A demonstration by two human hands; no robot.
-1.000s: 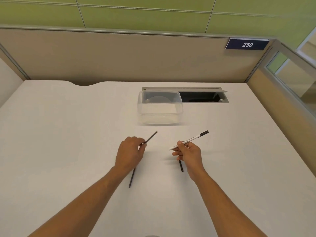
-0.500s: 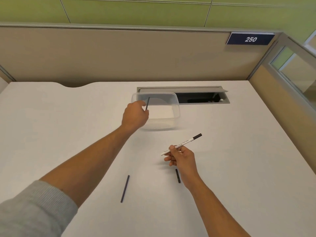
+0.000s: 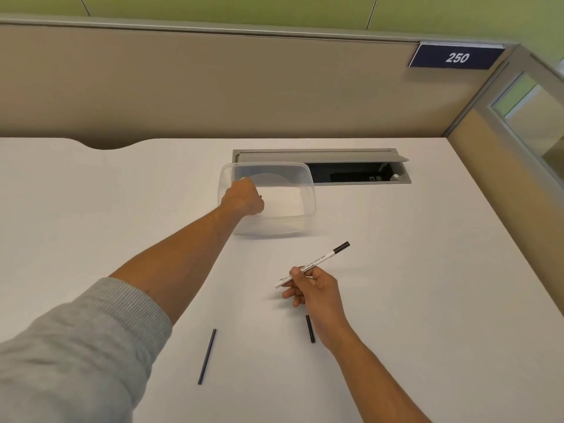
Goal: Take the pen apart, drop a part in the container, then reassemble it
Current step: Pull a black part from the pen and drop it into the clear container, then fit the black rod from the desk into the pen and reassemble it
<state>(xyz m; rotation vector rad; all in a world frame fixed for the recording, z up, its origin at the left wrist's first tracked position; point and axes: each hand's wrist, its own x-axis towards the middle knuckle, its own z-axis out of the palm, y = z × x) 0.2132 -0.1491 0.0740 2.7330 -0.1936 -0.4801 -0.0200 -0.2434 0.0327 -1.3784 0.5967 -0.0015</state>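
- One white table (image 3: 396, 300) fills the lower frame.
- One clear plastic container (image 3: 300, 190) sits at upper centre.
- Two hands: the left hand (image 3: 242, 198) is curled over the container's left rim, with a dark tip showing at its fingers; what it holds I cannot tell. The right hand (image 3: 317, 290), centre right, pinches one white pen barrel (image 3: 320, 260).
- Two dark loose parts lie on the table: one thin rod (image 3: 207, 356) at lower centre, one short cap (image 3: 310, 328) just beside the right wrist.
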